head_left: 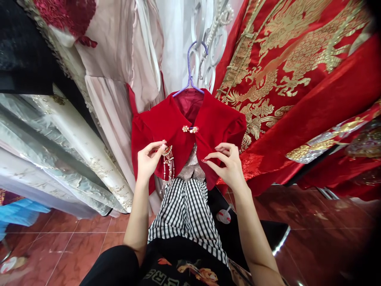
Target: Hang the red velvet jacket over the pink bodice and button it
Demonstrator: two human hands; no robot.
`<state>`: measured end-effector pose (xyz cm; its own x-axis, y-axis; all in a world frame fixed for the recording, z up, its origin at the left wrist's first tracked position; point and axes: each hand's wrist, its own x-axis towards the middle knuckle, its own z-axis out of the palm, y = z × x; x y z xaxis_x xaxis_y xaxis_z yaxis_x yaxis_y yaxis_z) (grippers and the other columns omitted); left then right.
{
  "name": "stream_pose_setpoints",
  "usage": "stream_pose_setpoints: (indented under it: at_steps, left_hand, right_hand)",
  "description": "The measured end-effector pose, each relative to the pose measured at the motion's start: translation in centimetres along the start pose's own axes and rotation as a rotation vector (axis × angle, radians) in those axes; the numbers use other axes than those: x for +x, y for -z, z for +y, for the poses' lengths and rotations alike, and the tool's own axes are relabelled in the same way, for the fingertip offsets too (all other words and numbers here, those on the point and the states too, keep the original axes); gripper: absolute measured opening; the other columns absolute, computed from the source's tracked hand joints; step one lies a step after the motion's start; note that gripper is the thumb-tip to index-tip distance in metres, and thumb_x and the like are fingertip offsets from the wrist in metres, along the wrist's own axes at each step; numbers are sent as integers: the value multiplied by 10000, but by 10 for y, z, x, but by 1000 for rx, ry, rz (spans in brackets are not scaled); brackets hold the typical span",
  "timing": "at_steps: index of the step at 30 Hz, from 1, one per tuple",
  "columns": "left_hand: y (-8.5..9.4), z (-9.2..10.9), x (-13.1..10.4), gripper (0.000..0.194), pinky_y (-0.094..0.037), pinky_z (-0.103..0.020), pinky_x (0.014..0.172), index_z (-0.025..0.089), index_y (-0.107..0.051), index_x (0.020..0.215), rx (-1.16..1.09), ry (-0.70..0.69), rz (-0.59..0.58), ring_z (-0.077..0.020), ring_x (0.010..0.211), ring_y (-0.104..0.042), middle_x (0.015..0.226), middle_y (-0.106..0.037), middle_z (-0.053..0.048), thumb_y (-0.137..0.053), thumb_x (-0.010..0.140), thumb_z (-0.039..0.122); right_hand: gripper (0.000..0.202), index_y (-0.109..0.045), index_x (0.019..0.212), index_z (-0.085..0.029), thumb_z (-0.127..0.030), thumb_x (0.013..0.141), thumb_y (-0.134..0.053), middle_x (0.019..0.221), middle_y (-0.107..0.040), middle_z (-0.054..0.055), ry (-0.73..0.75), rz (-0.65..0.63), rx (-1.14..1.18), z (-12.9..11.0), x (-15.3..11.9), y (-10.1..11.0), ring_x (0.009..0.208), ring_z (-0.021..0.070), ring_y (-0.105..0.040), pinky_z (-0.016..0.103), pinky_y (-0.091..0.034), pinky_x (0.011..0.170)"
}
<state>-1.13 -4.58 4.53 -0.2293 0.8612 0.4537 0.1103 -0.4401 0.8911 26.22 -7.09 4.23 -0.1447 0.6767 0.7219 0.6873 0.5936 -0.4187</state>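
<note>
A short red velvet jacket [162,119] hangs on a purple hanger [189,75] in front of me. Across its neck opening sits a flower-and-pearl clasp [190,129]. My left hand [149,157] is closed, thumb and forefinger pinching the top of a beaded tassel ornament [168,161] with a gold fan-shaped head. Its bead strands dangle over the jacket's left front panel. Over the other front panel, my right hand [226,163] has its thumb and forefinger brought together; whatever lies between those tips is too small to name.
Pale dresses [110,95] hang close on the left. A red robe with gold dragon embroidery [268,71] hangs on the right. Behind the hanger is a white ring-patterned metal frame [198,28]. Below, a cup [224,216] stands on a black surface [238,238] above the red tiled floor [74,246].
</note>
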Motion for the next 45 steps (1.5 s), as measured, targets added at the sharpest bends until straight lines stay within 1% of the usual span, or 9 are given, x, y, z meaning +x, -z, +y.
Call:
stream_pose_setpoints:
  at_steps: [3, 8, 11, 14, 21, 26, 32, 38, 45]
  left_hand:
    - [-6, -4, 1, 328, -627, -303, 808, 169, -777, 1002, -46, 5, 9, -182, 872, -736, 977, -776, -81, -759, 798, 425]
    - [-17, -7, 2, 296, -618, -326, 854, 183, -785, 986, -58, -13, 32, -195, 889, -744, 971, -784, -71, -769, 792, 407]
    - [-22, -8, 2, 302, -614, -354, 890, 181, -786, 979, -106, 9, 78, -204, 909, -745, 978, -785, -67, -784, 776, 404]
    - [-22, -8, 2, 311, -622, -365, 884, 180, -784, 989, -156, 35, 66, -201, 892, -748, 984, -784, -65, -784, 776, 405]
    - [-23, -9, 0, 299, -611, -338, 883, 173, -785, 975, -206, 53, 64, -190, 896, -746, 970, -787, -70, -827, 722, 327]
    - [-27, -11, -1, 351, -618, -356, 862, 157, -783, 955, -194, 52, 101, -193, 855, -746, 933, -789, -78, -860, 665, 341]
    - [-28, -11, 0, 349, -610, -339, 860, 152, -782, 970, -191, 33, 122, -188, 859, -744, 949, -788, -84, -838, 694, 359]
    - [-28, -12, -1, 360, -603, -351, 885, 120, -779, 966, -185, 63, 126, -201, 882, -746, 971, -787, -103, -832, 693, 349]
    - [-25, -13, 1, 311, -596, -356, 896, 125, -783, 945, -99, 61, 39, -215, 924, -742, 983, -786, -104, -798, 732, 352]
  right_hand:
    - [42, -760, 851, -321, -358, 847, -739, 1288, -629, 35, 99, 32, -56, -11, 18, -8, 1175, 291, -543, 478, -440, 1007]
    - [138, -733, 902, -292, -425, 874, -711, 920, -764, -4, 117, -186, 180, -27, 56, -50, 901, 221, -658, 440, -413, 993]
    - [164, -721, 875, -256, -420, 876, -709, 888, -770, -4, 43, -149, 283, -30, 69, -73, 835, 190, -675, 394, -421, 965]
    - [175, -716, 874, -249, -424, 865, -719, 900, -771, 1, -24, -65, 311, -33, 69, -84, 840, 190, -688, 391, -421, 978]
    - [216, -726, 888, -252, -463, 882, -681, 878, -755, 15, -98, 88, 296, -38, 62, -96, 833, 196, -666, 387, -447, 939]
    - [187, -720, 896, -253, -434, 895, -671, 883, -751, 8, -90, 53, 274, -41, 63, -96, 822, 189, -660, 383, -435, 955]
    - [160, -721, 892, -254, -411, 890, -691, 876, -750, -6, -45, 26, 267, -41, 66, -91, 805, 178, -658, 374, -421, 962]
    - [150, -696, 926, -228, -371, 882, -704, 911, -743, 7, 15, 53, 291, -40, 65, -97, 857, 187, -654, 355, -460, 915]
    - [196, -676, 1080, -219, -267, 890, -666, 1033, -749, 23, 29, -26, 360, -34, 66, -100, 899, 177, -675, 347, -486, 918]
